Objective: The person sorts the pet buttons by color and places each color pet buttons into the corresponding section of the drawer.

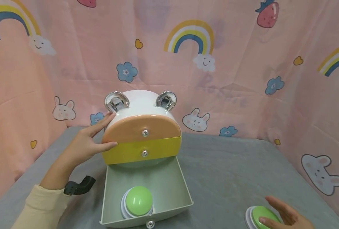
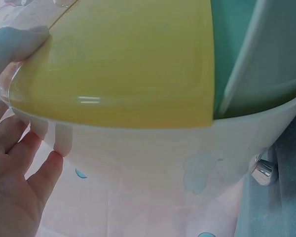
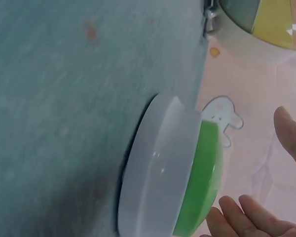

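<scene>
My left hand (image 1: 85,144) holds the left edge of a small white drawer cabinet (image 1: 142,98) with silver ears. Its thumb lies on the front near the seam of the orange drawer (image 1: 126,128) and yellow drawer (image 1: 129,155); the other fingers touch the cabinet's side. Below, the pale green drawer (image 1: 166,187) is pulled out. Inside it sits a green-domed push button (image 1: 139,200) on a white base. At lower right my right hand (image 1: 291,218) hovers with fingers spread by a second green-domed button (image 3: 202,177) on the table; contact is unclear.
The grey cloth-covered table (image 1: 224,171) extends around the cabinet. A pink patterned curtain (image 1: 238,105) hangs behind and along both sides. The pulled-out drawer reaches toward the table's front, its silver knob (image 1: 150,224) facing me. A black band (image 1: 79,186) circles the left wrist.
</scene>
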Available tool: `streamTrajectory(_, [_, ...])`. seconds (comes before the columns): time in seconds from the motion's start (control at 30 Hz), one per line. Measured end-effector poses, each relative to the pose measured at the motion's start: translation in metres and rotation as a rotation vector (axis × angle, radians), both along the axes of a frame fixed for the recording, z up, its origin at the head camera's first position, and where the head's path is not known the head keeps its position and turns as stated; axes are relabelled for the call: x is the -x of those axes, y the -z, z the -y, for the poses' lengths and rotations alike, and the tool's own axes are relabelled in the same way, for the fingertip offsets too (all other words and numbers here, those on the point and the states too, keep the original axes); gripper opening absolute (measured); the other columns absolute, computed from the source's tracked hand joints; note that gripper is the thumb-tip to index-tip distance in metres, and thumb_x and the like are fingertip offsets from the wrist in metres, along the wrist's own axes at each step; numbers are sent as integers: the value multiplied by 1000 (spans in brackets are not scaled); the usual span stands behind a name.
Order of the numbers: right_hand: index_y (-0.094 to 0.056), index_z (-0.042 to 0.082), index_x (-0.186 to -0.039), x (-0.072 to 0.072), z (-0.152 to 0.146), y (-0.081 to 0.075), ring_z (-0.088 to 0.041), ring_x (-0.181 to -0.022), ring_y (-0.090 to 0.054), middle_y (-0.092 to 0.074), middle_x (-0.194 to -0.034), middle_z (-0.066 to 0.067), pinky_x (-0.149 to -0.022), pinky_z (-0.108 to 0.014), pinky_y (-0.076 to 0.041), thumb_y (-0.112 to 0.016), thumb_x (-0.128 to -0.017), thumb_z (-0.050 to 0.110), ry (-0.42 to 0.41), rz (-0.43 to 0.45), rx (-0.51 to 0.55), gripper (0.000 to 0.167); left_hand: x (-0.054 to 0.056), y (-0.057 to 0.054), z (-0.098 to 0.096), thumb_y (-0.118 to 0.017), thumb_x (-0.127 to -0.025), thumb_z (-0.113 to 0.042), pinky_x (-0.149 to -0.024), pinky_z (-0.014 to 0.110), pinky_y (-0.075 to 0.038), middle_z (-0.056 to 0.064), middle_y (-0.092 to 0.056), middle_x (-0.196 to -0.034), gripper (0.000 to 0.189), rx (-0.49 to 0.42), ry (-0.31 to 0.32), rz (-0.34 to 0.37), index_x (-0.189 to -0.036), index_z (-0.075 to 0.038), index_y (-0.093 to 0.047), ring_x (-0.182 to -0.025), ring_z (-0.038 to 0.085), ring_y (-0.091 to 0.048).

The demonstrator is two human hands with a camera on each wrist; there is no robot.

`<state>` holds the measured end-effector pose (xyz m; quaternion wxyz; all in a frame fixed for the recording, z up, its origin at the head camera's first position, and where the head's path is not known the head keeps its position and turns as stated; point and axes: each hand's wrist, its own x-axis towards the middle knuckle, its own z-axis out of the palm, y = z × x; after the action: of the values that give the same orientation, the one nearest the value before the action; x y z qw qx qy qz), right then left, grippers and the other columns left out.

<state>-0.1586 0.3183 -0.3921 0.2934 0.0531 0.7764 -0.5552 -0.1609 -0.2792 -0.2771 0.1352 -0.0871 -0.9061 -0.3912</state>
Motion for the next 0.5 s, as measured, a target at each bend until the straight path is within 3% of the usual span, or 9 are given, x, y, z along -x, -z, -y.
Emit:
streamTrajectory(0.13, [16,-1,-155,2,-3,5,-64,-137,20,20,-155,-39,-106,-82,-10,-56,-102,31,5,-12,-82,96,0,0,1,-79,-85,-34,-109,74,-31,-3,-25,-165,86,-7,4,-2,-153,-48,-28,-150,40,-27])
streamTrajectory(0.2, [12,-3,-156,1,0,7,-64,-139,14,15,-156,-40,-109,-79,-8,-58,-100,35,11,-36,-148,98,0,0,1,-79,-85,-35,-108,74,-31,-3,-25,-165,86,-1,1,2,-153,-48,-28,-150,40,-27])
streamTrajectory(0.23, [9,-4,-156,1,2,7,-64,-140,9,10,-156,-41,-109,-78,-11,-60,-98,38,27,-39,-186,100,0,0,1,-79,-85,-35,-108,75,-31,-2,-25,-165,86,3,-1,4,-153,-48,-27,-150,40,-27])
streamTrajectory(0.3, [3,-7,-156,1,5,9,-64,-141,-7,2,-155,-43,-108,-74,-28,-63,-95,43,43,-37,-258,103,0,0,1,-78,-85,-36,-107,75,-31,-2,-25,-166,86,10,-4,10,-153,-48,-27,-150,40,-27])
streamTrajectory(0.4, [1,-9,-155,0,9,10,-61,-137,-24,-3,-155,-42,-98,-61,-48,-64,-94,45,74,0,-256,104,1,-1,0,-78,-85,-37,-108,75,-31,-2,-24,-165,86,11,-3,12,-153,-49,-27,-151,40,-27])
streamTrajectory(0.5, [0,-10,-154,0,10,10,-58,-131,-33,-5,-154,-41,-93,-50,-54,-64,-95,45,86,42,-221,103,1,-1,0,-79,-85,-34,-110,74,-30,-3,-25,-165,86,-3,6,2,-153,-48,-28,-151,40,-26])
